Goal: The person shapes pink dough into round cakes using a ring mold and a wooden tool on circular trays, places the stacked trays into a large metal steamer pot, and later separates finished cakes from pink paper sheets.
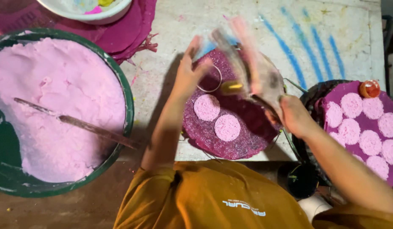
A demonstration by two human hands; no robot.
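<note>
My left hand (189, 70) presses a thin metal ring (210, 78) onto a round purple mat (243, 140) in the middle of the table. Two pink round discs (206, 107) lie on that mat, below the ring. My right hand (293, 113) grips a smeared, blurred flat tool (251, 68) that reaches up over the mat toward the ring. A yellow bit shows on the tool near the ring.
A big green tub (128, 91) of pink paste (56, 93) with a stick (78, 124) in it stands at the left. A second purple mat (366, 121) with several pink discs lies at the right, with an orange cap (369, 88). A white bowl (104, 15) sits at the top.
</note>
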